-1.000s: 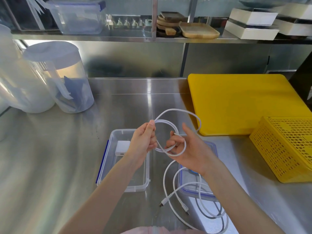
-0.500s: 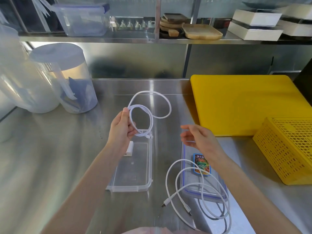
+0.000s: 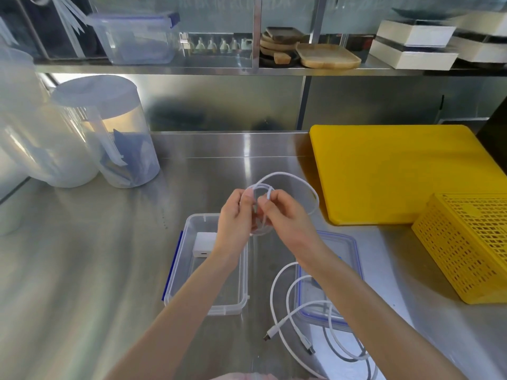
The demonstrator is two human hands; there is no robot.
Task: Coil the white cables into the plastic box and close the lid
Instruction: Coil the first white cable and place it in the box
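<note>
A looped white cable (image 3: 301, 185) hangs in the air above the steel counter, pinched by both hands. My left hand (image 3: 236, 223) grips the coil's left side and my right hand (image 3: 285, 218) holds its strands just beside it. Below my left wrist stands the clear plastic box (image 3: 178, 272), open, with a white charger block (image 3: 204, 244) in its far end. The box's blue-rimmed lid (image 3: 345, 248) lies flat to the right, partly under my right forearm. A second white cable (image 3: 277, 305) lies loosely coiled across the lid and counter, its plugs free.
A yellow cutting board (image 3: 392, 171) lies at the right, with a yellow perforated basket (image 3: 466, 248) in front of it. Two clear cylindrical containers (image 3: 115, 133) stand at the left. A shelf above holds a lidded box, wooden trays and white boxes.
My right hand came back from above the lid and took hold of the coil again beside my left hand. The coil shifted right, above the gap between box and lid.
</note>
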